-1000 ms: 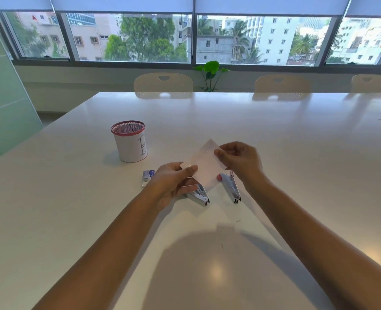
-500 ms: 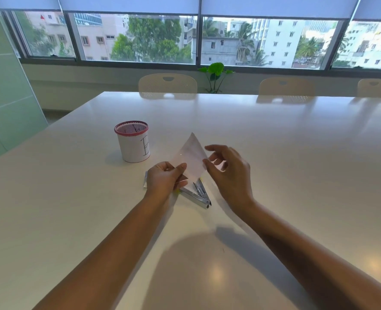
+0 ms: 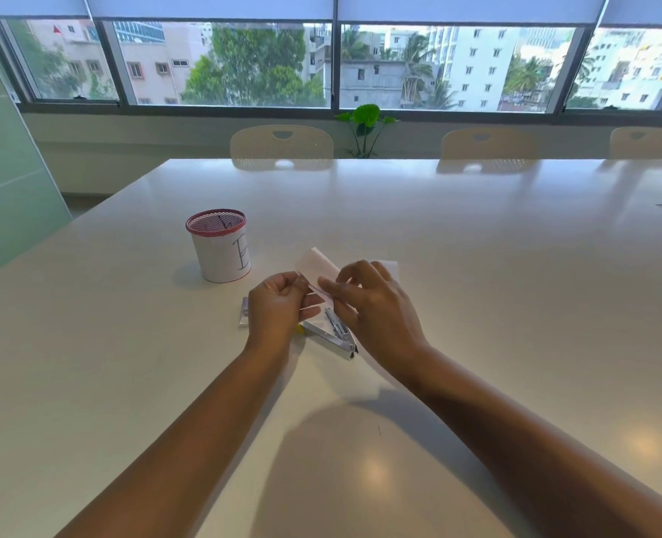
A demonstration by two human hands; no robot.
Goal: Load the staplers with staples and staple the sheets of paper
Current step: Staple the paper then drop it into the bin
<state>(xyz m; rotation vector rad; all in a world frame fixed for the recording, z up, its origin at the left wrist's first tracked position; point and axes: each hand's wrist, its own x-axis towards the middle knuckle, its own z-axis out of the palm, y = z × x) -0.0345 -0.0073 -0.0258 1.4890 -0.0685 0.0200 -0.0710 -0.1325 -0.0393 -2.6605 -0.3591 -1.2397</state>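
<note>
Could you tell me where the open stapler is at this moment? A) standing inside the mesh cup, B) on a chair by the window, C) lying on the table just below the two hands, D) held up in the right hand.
C: the stapler lies open on the table beneath the left hand and right hand, which both hold the paper.

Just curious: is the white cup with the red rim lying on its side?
No, the white cup with the red rim stands upright on the white table.
</note>
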